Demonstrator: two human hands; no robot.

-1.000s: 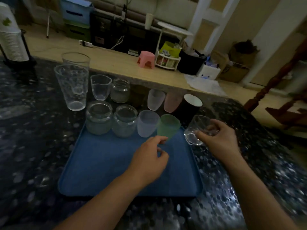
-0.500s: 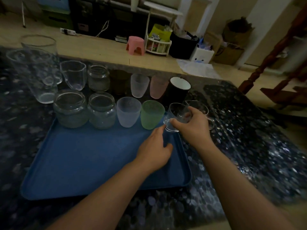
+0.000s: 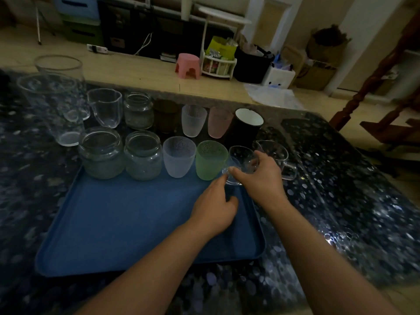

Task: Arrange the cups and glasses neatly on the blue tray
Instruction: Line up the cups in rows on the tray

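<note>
Head camera view looks down at two bare arms reaching over a blue tray (image 3: 118, 223) on a dark speckled surface (image 3: 341, 201). The right hand (image 3: 261, 178) grips a small clear glass cup (image 3: 242, 161), with fingers curled round its far side and thumb on the near side, and the cup leans a little toward the left. It sits at the tray's far right corner, right beside the green cup (image 3: 210, 161); I cannot tell if its bottom is touching the tray. The left hand (image 3: 214, 206) is low over the tray with loose, half-curled fingers, and its pointing finger reaches up to touch the bottom of the clear cup. It holds nothing. Along the far edge of the tray stand two glass jars (image 3: 102, 153), a frosted white cup (image 3: 179, 156) and the green cup, all in a row and close together. Just right of the right hand, off the tray, stands a clear glass mug (image 3: 276, 155) with a handle. More glasses, a pink cup (image 3: 219, 122) and a black cup (image 3: 246, 126) stand in a row behind the tray on the surface. Most of the tray's near part is bare blue, with the tray's right rim just under the right wrist.
</note>
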